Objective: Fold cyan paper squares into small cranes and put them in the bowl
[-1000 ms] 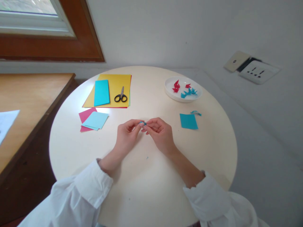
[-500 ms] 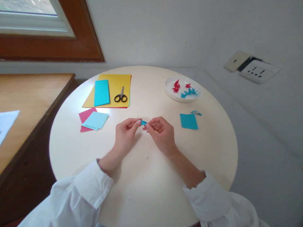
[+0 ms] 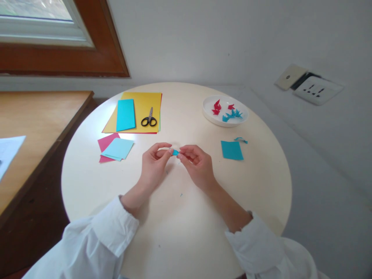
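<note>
Both hands meet over the middle of the round cream table [image 3: 87,170]. My left hand [image 3: 154,162] and my right hand [image 3: 196,162] each pinch one end of a tiny blue folded paper piece [image 3: 175,152], held just above the tabletop. The fingers of both hands are curled and closed on it. A blue paper square [image 3: 231,150] lies to the right of my right hand, with a thin blue paper scrap [image 3: 240,139] beside it.
A white dish [image 3: 210,116] at the back right holds several small red and blue folded pieces. Black scissors [image 3: 149,119] and a blue sheet [image 3: 125,114] lie on yellow paper [image 3: 143,104]. Light blue and pink sheets [image 3: 116,148] sit at the left. A wooden desk [image 3: 35,124] adjoins.
The fingertips have drawn slightly apart and the small blue piece shows more between them than a second ago. The hands stay in the same place.
</note>
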`<action>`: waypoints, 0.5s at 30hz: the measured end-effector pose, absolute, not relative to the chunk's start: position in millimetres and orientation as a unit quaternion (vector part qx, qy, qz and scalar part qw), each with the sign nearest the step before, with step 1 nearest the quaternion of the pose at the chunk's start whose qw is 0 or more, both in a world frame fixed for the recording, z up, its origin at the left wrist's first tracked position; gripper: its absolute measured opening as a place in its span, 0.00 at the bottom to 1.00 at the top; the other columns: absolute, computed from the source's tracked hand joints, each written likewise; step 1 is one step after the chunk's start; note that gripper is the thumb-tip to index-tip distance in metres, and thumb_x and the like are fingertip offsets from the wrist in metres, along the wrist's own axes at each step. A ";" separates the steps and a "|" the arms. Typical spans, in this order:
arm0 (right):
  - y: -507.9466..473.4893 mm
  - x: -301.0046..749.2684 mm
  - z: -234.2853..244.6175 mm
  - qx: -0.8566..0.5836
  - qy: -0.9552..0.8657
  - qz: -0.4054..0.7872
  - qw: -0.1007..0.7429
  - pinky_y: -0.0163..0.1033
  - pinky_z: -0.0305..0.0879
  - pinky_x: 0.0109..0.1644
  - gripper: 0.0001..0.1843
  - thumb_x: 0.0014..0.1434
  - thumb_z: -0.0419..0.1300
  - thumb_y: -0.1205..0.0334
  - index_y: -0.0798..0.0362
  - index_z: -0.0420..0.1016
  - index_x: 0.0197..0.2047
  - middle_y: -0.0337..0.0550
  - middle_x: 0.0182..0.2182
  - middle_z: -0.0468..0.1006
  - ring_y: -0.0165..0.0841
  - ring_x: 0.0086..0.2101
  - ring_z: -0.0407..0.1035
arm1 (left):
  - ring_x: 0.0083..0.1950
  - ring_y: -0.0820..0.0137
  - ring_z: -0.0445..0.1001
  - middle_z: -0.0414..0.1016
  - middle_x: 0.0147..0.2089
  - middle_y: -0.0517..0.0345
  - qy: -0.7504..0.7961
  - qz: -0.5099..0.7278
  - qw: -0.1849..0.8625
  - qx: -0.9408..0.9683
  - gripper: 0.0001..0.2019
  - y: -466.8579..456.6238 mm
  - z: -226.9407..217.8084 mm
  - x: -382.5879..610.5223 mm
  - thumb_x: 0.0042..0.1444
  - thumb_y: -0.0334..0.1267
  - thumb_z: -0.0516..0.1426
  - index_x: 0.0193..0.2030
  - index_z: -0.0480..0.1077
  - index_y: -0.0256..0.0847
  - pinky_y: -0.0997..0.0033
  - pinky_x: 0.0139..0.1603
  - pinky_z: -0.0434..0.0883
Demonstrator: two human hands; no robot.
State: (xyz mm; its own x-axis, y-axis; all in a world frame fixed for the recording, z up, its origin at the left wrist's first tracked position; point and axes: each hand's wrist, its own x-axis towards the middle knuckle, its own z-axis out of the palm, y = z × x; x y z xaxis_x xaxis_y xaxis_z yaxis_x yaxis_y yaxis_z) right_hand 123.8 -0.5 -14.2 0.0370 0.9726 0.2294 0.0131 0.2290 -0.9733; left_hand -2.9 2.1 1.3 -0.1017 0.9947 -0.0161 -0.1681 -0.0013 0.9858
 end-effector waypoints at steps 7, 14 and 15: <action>-0.8 127.6 -13.5 -0.432 -0.637 0.337 0.542 0.36 0.69 0.37 0.05 0.52 0.59 0.64 0.52 0.75 0.34 0.42 0.32 0.77 0.30 0.33 0.71 | 0.20 0.79 0.64 0.69 0.18 0.66 0.493 0.546 0.493 0.464 0.06 3.0 -1.9 -5.3 0.46 0.36 0.61 0.32 0.73 0.38 0.79 0.23 0.60; 1.2 129.8 -11.6 -0.461 -0.605 0.361 0.540 0.35 0.69 0.35 0.04 0.52 0.60 0.64 0.53 0.75 0.32 0.42 0.30 0.77 0.30 0.31 0.71 | 0.36 0.70 0.74 0.78 0.33 0.55 0.464 0.530 0.547 0.452 0.11 6.0 -4.9 -5.8 0.48 0.41 0.61 0.33 0.75 0.36 0.69 0.42 0.70; 1.8 129.9 -10.8 -0.468 -0.587 0.373 0.546 0.35 0.69 0.34 0.04 0.51 0.60 0.63 0.53 0.75 0.31 0.41 0.29 0.77 0.30 0.30 0.71 | 0.37 0.69 0.75 0.78 0.33 0.54 0.456 0.521 0.561 0.454 0.11 5.7 -4.1 -5.5 0.48 0.42 0.61 0.34 0.75 0.35 0.67 0.44 0.70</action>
